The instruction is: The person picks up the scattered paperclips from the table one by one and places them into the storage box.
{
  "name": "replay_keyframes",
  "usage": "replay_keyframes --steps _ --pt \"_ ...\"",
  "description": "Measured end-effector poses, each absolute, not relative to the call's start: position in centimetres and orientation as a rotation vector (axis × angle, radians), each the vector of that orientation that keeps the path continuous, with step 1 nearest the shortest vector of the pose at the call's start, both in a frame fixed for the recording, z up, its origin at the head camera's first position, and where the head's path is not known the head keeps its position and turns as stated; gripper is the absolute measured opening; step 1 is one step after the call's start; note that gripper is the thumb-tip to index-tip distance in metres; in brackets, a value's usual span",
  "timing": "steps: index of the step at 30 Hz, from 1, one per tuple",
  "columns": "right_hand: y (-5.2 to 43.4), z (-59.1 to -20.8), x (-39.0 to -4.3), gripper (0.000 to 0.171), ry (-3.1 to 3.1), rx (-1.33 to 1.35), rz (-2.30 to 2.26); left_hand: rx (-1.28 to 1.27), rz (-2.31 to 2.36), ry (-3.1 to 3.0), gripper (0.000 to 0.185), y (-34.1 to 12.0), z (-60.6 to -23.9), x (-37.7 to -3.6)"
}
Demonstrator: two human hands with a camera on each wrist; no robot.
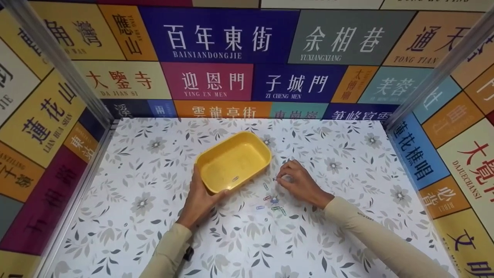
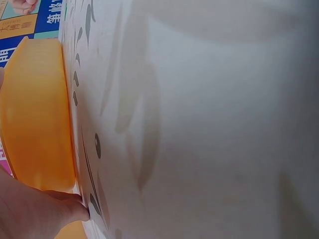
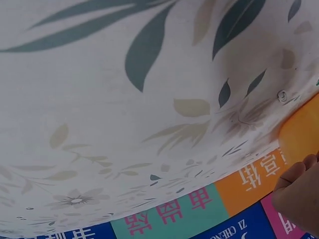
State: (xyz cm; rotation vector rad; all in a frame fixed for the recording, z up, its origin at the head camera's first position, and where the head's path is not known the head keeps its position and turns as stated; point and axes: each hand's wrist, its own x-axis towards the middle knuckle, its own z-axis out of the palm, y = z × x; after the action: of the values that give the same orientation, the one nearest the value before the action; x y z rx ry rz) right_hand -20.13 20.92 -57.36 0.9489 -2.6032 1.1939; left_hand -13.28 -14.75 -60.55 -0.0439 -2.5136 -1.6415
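My left hand (image 1: pixel 200 202) grips the near-left corner of a yellow rectangular tub (image 1: pixel 216 164), its thumb along the near wall. In the left wrist view, the tub's outer wall (image 2: pixel 37 114) stands beside that hand (image 2: pixel 35 211). A single paper clip (image 1: pixel 235 178) lies inside near the front wall. To the tub's right, my right hand (image 1: pixel 299 181) pinches a small paper clip (image 1: pixel 274 179) between thumb and forefinger, its colour too small to make out. Below that hand lie loose paper clips: a red one (image 1: pixel 267 198), a purple one (image 1: pixel 260 207) and several others, green and blue.
White cloth with grey leaves and flowers covers the table (image 1: pixel 127 231). Panels with coloured street-name signs (image 1: pixel 216 34) stand behind and on both sides. Metal corner posts (image 1: pixel 444 58) rise at the table's back corners.
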Motion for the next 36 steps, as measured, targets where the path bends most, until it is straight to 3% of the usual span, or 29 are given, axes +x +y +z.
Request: replay_keyframes --steps 36 --pt "18.4 -55.2 -21.4 0.005 -2.666 1.081 1.126 -0.038 -1.586 -2.541 0.139 -14.8 -60.4 -13.2"
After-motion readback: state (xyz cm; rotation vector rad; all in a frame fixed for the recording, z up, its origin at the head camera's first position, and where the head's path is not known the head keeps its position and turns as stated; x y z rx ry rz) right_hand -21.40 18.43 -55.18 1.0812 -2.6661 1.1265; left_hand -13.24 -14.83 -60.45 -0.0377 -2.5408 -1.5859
